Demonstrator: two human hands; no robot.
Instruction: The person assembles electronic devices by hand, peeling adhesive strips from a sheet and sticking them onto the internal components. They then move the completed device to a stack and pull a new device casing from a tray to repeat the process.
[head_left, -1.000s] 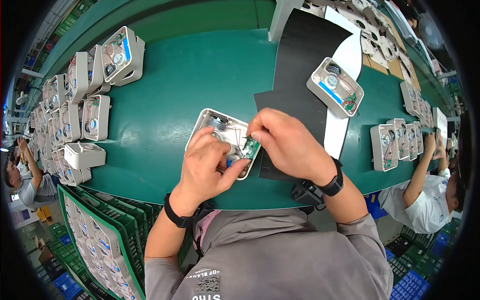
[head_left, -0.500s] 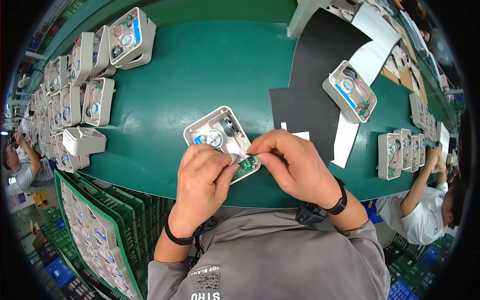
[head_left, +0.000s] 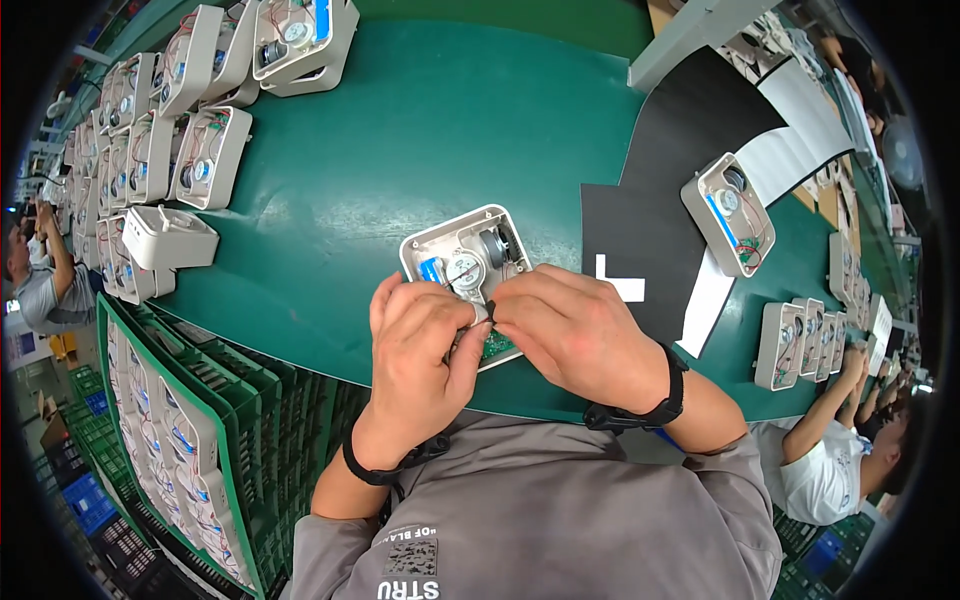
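housing, partly under left grip, right grip

big wht caps lettering on gray shirt, below L hand, smaller wht text line above, dk speckled print between

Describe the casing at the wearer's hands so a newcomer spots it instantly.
Start at the wide green tabletop; near its front edge, find the wearer's bare left hand and right hand. Just beyond and partly under them sits an off-white, rounded-corner open casing. Unlike the other off-white open casings, it alone has these hands over its green circuit board.
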